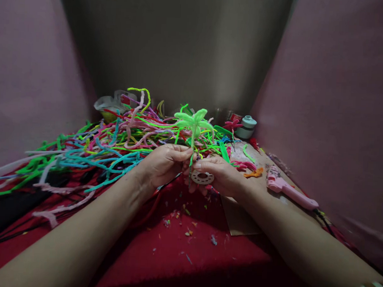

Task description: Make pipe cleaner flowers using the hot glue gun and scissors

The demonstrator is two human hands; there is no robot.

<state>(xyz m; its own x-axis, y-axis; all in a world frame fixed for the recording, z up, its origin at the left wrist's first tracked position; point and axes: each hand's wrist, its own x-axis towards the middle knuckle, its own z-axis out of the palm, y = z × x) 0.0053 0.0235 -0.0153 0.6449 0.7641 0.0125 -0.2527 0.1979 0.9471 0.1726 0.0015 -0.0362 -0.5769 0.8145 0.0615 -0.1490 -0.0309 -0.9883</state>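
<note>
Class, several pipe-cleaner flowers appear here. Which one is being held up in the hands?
The light green flower, upright on its stem between both hands; the pink flower stands apart near the jar.

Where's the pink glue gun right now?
The pink glue gun lies on the red cloth at right, just beyond the right hand, beside the orange scrap.
</note>
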